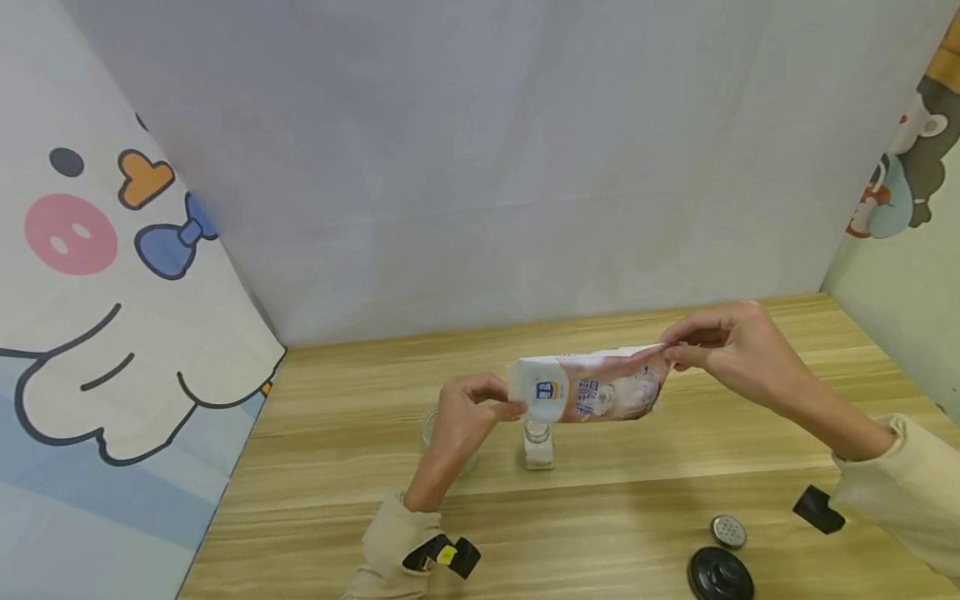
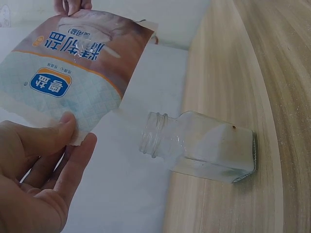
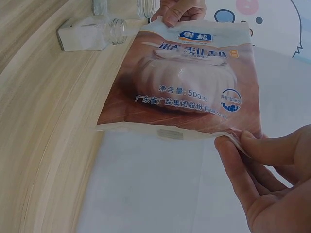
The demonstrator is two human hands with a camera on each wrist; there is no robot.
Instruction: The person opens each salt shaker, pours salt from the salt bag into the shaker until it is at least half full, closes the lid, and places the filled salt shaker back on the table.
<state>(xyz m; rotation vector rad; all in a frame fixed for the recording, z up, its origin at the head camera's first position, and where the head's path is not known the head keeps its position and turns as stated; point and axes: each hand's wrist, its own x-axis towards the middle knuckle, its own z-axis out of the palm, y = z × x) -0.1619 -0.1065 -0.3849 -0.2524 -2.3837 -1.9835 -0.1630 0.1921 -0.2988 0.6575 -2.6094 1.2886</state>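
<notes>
While a pale grey backdrop (image 1: 510, 167) hangs behind a salt packet (image 1: 600, 387), a wood-grain table (image 1: 337, 467) spreads beneath it, and a panel printed with a white cartoon figure (image 1: 82, 350) stands well to the packet's left. Cream sleeves (image 1: 900, 492) reach toward the packet from either side, ending in a person's two bare hands. The left hand (image 1: 461, 421) pinches a corner of the packet's pale-blue end between thumb and fingers; the right hand (image 1: 738, 350) pinches a corner of its opposite, brown end between thumb and forefinger. Stretched between the two grips, the packet is held up off the table, its blue logo and Chinese lettering on show. Below the packet's pale-blue end, a square, clear glass bottle (image 1: 538, 454) stands upright with white contents, its open, threaded mouth near the packet but apart from it. A second glass vessel (image 1: 429, 425), largely hidden by the left hand, stands below and to the left of the packet. Closer to the wearer than the packet, toward its right end, lies a round black lid (image 1: 720, 575) and, just beside it, a smaller perforated metal cap (image 1: 728, 531).
</notes>
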